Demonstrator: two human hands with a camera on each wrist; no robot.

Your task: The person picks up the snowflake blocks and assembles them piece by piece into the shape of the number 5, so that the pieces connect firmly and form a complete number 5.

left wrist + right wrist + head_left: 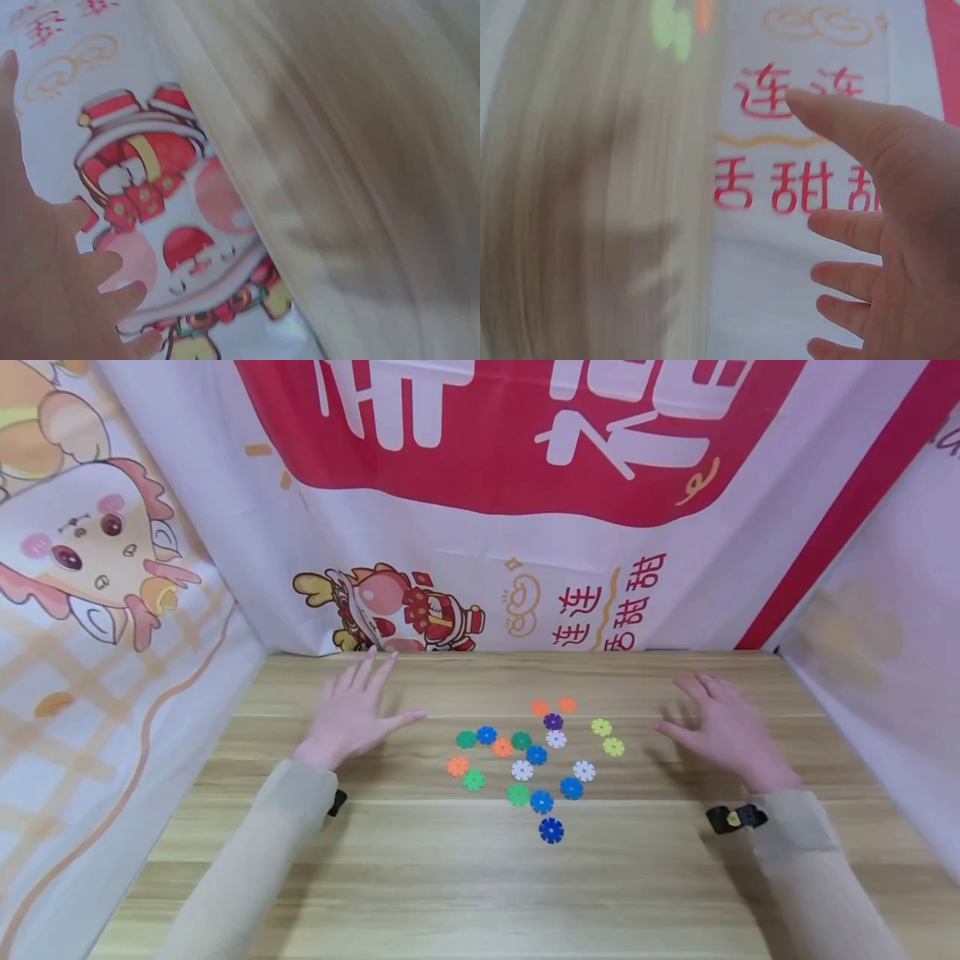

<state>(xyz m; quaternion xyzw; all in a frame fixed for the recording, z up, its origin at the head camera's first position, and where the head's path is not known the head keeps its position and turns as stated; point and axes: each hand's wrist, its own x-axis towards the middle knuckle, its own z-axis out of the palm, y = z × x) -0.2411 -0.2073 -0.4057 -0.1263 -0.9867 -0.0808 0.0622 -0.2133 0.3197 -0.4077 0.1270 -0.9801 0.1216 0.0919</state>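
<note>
Several snowflake-shaped plastic discs lie flat in a loose cluster in the middle of the table in the head view, among them a dark blue disc [551, 831], a purple disc [553, 722], a white disc [522, 770], a green disc [474, 780] and an orange disc [457, 766]. My left hand [352, 714] is to the left of the cluster, fingers spread, holding nothing. On the opposite side my right hand [720, 727] has its fingers apart and grips nothing; the yellow-green disc [613, 747] is nearest to it. Both wrist views show bare hands, the left [60, 262] and the right [907, 217].
The wood-grain table [450, 893] ends at the back against a printed cloth [487, 585] with red lettering and cartoon figures. More cloth [172, 710] hangs along the left side, and another white cloth [885, 635] on the right. Black bands [737, 818] sit at the wrists.
</note>
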